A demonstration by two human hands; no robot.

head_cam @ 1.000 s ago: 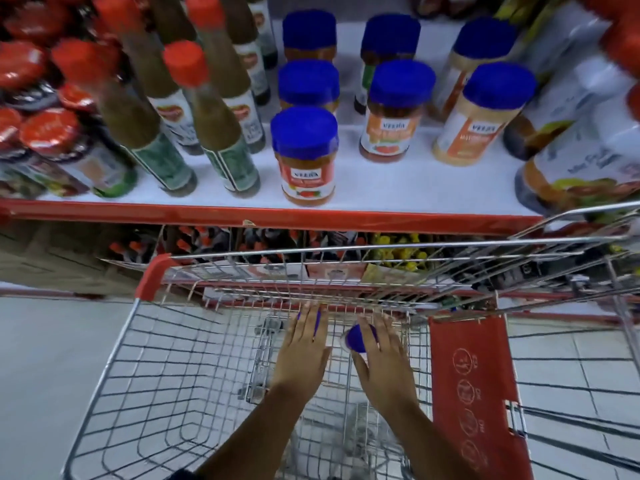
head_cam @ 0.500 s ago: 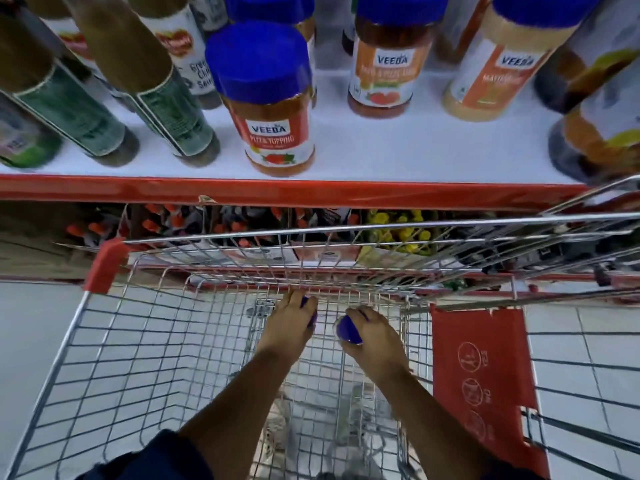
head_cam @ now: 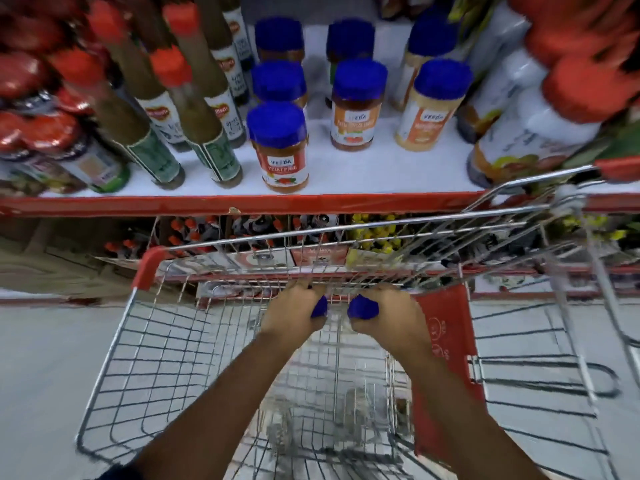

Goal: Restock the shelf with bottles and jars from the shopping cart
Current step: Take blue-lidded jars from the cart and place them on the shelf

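Observation:
Both my hands reach into the wire shopping cart (head_cam: pixel 114 344), near its far end. My left hand (head_cam: pixel 292 315) is closed around a jar with a blue lid (head_cam: pixel 319 306). My right hand (head_cam: pixel 384 313) is closed around a second blue-lidded jar (head_cam: pixel 363 307). Only the lids show; the jar bodies are hidden by my fingers. Above the cart, the white shelf with a red front edge (head_cam: pixel 242 204) carries several blue-lidded jars, the nearest a red-labelled jar (head_cam: pixel 280 147) at the front.
Tall red-capped sauce bottles (head_cam: pixel 204 109) stand on the shelf's left, large white bottles (head_cam: pixel 526 133) on its right. A red child-seat flap (head_cam: pixel 446 344) hangs in the cart on the right. A lower shelf of bottles (head_cam: pixel 242 230) lies behind the cart's far rim.
My fingers have closed around the two blue-lidded jars, and both hands have risen slightly toward the cart's far rim. The view has tilted back up and is motion-blurred.

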